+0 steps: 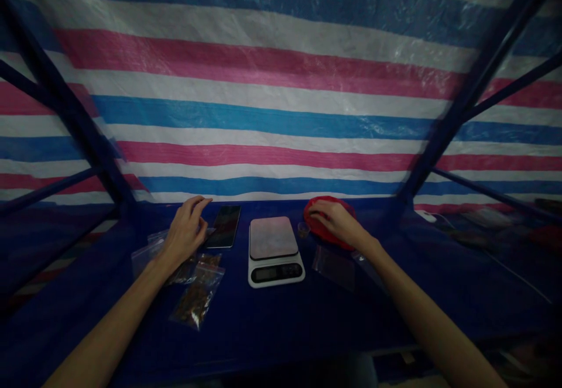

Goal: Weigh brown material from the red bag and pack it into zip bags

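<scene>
Red plastic dish (318,231) sits under R hand (337,222) at the far edge of the tabletop (263,329). R hand lies palm-down across it, fingers loosely together, no pinch. L hand (187,230) is raised a bit, fingers lightly curled, holding nothing, tips just beside a smartphone (225,226) lying flat.

Between the hands: white digital kitchen scale (274,251) w/ a pinkish-looking platform, its display dark. Small amber cup (303,230) stands between scale & dish. Below L hand: zip bag of dried brown bits (197,297), exact contents too dim to tell, w/ a 2nd similar bag (197,268) just above it. Transparent bag (148,253) lies left of L hand. Dark flat bag (333,268) sits just below R hand; another transparent bag (369,271) is near R wrist.

Tabletop is dark blue, prob. covered w/ tarp. Behind it hangs a striped tarp (281,113), pink, white & blue, w/ angled dark blue metal poles (65,101) on both sides, tent-like. Off to the right of R hand, a white cable (504,265) runs across a dim area; items there too dark to tell.
</scene>
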